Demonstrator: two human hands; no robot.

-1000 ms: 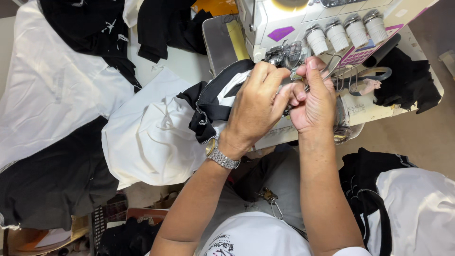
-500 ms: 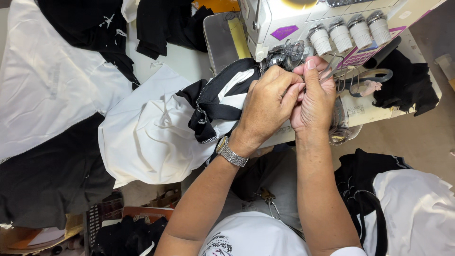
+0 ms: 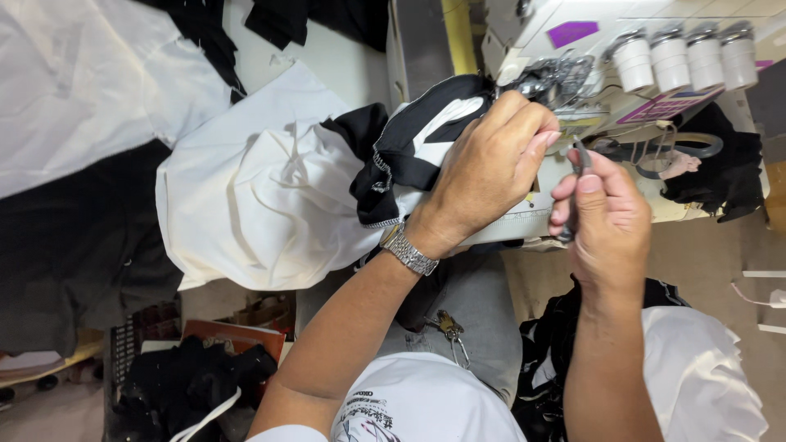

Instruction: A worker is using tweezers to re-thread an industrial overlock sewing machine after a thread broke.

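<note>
My left hand (image 3: 490, 168) rests on a black and white garment piece (image 3: 426, 139) at the front of a white sewing machine (image 3: 565, 49), fingers curled over the fabric near the needle area. A metal watch (image 3: 408, 250) is on that wrist. My right hand (image 3: 606, 217) is just to the right and pinches a slim dark tool (image 3: 577, 176), thin like snips or tweezers, pointing up toward the machine. The white body of the garment (image 3: 262, 196) bunches to the left on the table.
Several thread cones (image 3: 684, 57) stand on the machine at top right. Black scissors (image 3: 655, 151) and dark cloth (image 3: 720, 172) lie beside it. White and black fabric piles (image 3: 90, 106) lie on the left; more garments (image 3: 696, 368) sit at lower right.
My right hand has drawn back from the left hand, down and to the right, and now shows the slim tool. The left hand stays on the fabric at the machine.
</note>
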